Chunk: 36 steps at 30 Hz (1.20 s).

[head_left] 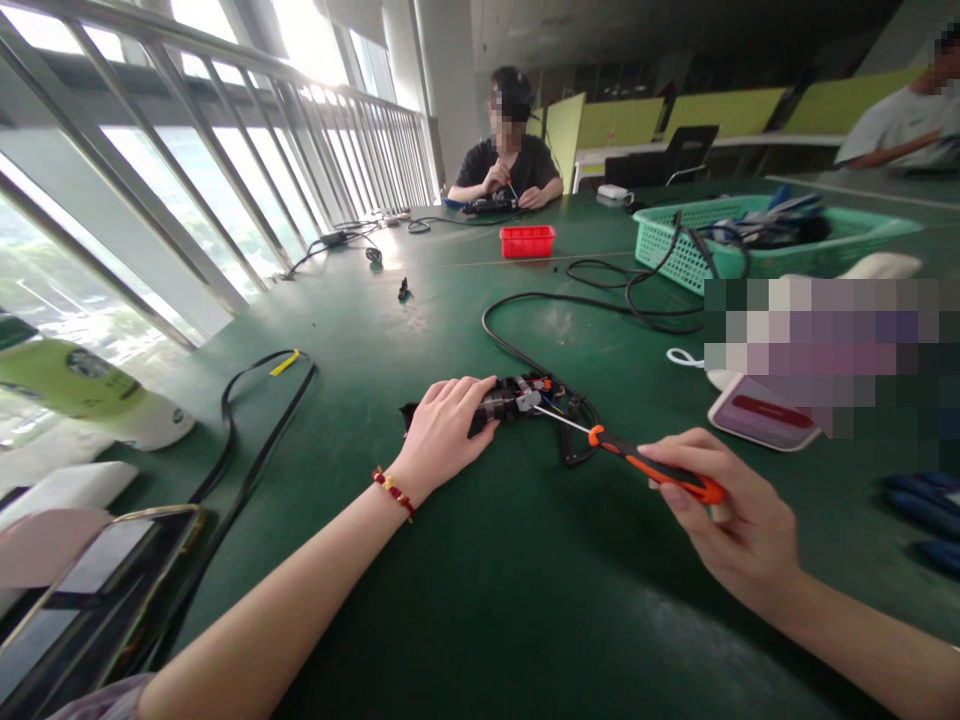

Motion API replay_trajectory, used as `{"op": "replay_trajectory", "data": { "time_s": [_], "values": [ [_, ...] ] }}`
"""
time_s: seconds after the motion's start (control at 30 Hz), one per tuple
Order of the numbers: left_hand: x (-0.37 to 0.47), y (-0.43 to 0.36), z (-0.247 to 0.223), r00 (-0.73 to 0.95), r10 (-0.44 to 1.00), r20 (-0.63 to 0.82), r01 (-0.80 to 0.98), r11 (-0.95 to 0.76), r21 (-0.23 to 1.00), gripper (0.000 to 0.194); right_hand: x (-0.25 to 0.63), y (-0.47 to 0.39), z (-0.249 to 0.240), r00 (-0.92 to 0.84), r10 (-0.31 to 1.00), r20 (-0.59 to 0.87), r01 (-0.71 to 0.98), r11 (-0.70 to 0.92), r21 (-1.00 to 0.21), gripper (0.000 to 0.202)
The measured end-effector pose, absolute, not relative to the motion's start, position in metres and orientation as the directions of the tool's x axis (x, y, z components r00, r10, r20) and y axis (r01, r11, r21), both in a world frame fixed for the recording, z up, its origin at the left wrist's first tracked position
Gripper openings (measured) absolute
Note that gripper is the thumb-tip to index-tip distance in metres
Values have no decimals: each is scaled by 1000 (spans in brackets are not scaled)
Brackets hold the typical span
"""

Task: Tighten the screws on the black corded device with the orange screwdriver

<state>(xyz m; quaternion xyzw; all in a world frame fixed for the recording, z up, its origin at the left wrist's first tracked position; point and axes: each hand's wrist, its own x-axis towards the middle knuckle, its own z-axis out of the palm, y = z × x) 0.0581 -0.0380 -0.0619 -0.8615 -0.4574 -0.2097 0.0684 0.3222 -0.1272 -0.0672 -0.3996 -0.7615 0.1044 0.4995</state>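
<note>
A black corded device [500,404], its casing open at one end with red parts and wires showing, lies on the green table [480,590]. My left hand [448,428] is wrapped over its dark body and presses it down; the fingertips rest along the top, the thumb on the near side. In my right hand [739,515] is a screwdriver [664,468] with an orange and black handle, gripped between thumb and fingers. Its thin shaft slants up to the left, and the tip meets a grey metal piece [529,401] at the exposed end. Whether it sits in a screw I cannot tell.
A black cord [499,305] loops toward a green basket [667,255] of parts. Farther back stand a red bin [527,243] and a co-worker [510,160] handling a similar device. Phones, a bottle [97,390] and a black strap [259,445] lie left; dark blue items [926,510] right.
</note>
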Motion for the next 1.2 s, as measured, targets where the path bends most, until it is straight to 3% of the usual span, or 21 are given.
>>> {"op": "replay_trajectory", "data": {
  "time_s": [0.2, 1.2],
  "values": [
    [57, -36, -63, 443, 776, 449, 844, -530, 82, 40, 321, -126, -68, -92, 745, 660, 522, 601, -606, 23],
    [57, -35, -65, 439, 786, 437, 845, -525, 96, 40, 323, -122, -71, -131, 795, 593, 478, 574, -664, 24]
  ]
}}
